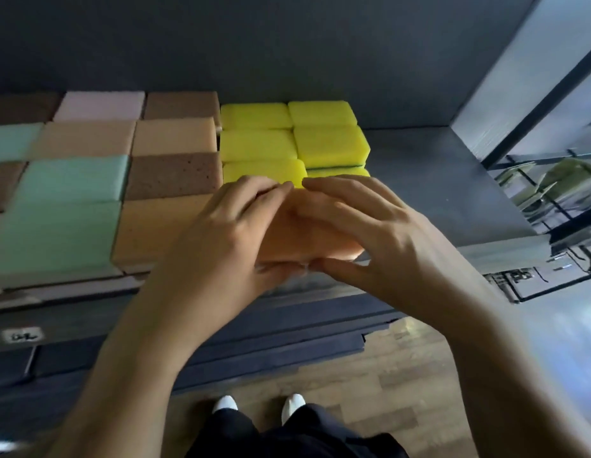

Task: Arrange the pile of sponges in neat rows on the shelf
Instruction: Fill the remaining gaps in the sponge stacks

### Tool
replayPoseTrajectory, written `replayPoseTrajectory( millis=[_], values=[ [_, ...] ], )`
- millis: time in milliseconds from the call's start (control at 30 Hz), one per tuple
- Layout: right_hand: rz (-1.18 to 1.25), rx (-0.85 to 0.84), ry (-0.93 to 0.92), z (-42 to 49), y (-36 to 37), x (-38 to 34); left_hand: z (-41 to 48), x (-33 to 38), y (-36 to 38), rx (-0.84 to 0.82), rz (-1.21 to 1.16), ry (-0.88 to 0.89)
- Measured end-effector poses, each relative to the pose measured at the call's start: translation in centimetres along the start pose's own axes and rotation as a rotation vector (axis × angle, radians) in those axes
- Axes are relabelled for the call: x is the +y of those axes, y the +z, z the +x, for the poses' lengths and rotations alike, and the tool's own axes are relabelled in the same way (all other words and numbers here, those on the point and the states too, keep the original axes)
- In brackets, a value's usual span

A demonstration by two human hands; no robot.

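A dark grey shelf (436, 180) runs across the view under a dark back wall (287, 44). A reflective, black-framed glass panel (535, 77) closes its right end. Below it lies a wooden plank floor (403, 375), and a small white label (21, 335) sits on the shelf's front edge at the left.

Six bright yellow rectangular sponges (256, 145) show in two columns of three, and the front right one is mostly hidden behind fingers. A dark green layer shows under one of them. To their left lie foam block sponges in rows: four brown (175, 175), three mint green (72, 176), three peach or orange (175, 135) and one pale pink (100, 105). Those at the left edge are cut off.

One more soft orange sponge (307, 233) is at the shelf's front edge, just in front of the yellow columns and right of the front orange block. The left hand (228, 233) and the right hand (370, 226) grip it from either side, fingers curled over its far edge and thumbs along the near edge. Whether it rests on the shelf cannot be told.
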State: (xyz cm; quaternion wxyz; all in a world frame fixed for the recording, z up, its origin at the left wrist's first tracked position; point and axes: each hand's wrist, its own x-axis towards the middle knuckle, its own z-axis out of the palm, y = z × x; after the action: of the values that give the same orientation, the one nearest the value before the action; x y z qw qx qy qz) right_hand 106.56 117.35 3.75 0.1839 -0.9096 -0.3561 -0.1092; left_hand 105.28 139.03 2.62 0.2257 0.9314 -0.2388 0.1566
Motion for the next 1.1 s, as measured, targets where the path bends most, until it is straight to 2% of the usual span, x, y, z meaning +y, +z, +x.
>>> replayPoseTrajectory(
  millis=[633, 1100],
  values=[
    [0.068, 0.02, 0.044, 0.6, 5.6, 1.1, -3.6, -3.4, -1.8, -0.067, 0.272, -0.158],
    [-0.019, 0.092, 0.08, 0.9, 7.8, 0.6, -3.6, -4.6, -1.6, -0.049, 0.271, -0.147]
  ],
)
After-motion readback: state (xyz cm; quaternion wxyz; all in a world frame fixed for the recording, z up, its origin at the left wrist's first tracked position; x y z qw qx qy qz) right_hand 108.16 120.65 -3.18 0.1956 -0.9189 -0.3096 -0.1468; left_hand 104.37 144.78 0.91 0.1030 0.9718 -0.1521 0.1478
